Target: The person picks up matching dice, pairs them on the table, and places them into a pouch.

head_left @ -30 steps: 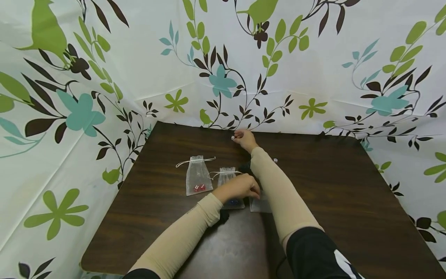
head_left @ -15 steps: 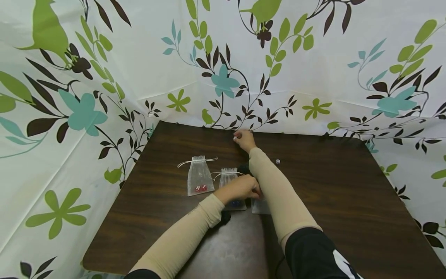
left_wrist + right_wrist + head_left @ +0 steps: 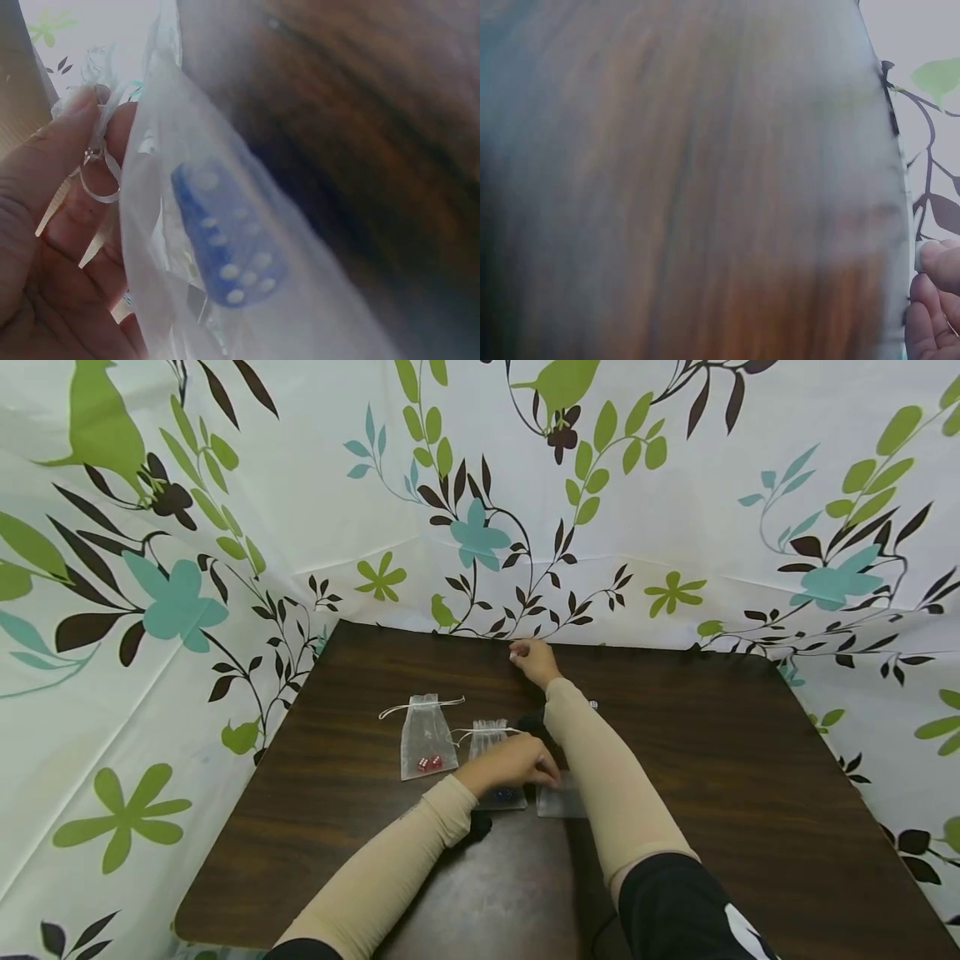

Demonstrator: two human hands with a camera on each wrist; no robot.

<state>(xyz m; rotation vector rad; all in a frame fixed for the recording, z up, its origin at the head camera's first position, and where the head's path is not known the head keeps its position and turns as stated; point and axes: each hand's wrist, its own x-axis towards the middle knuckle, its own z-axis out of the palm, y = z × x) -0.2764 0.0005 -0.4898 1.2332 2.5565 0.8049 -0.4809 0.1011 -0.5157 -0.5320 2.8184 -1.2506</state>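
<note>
My right hand [image 3: 536,663] is at the table's far edge. Its thumb and fingers pinch a small white die [image 3: 513,655], which shows as a pale bit [image 3: 920,256] at the thumb in the right wrist view. My left hand [image 3: 513,763] reaches across the middle sheer drawstring bag [image 3: 489,737]. In the left wrist view, its thumb and finger pinch gathered white mesh with a ribbon, apparently the neck of the right-hand mesh bag [image 3: 561,800], which the right sleeve partly covers. Blue dice [image 3: 229,240] with white pips show through the middle bag.
Left of the hands, another sheer bag [image 3: 424,727] lies flat with red dice [image 3: 430,763] inside. A second white die [image 3: 593,704] sits just beyond the right sleeve. A patterned curtain [image 3: 480,585] hangs along the far edge of the brown table [image 3: 285,810].
My right hand has shifted slightly to the right along the far edge, still pinching the die. My left hand stays at the bag.
</note>
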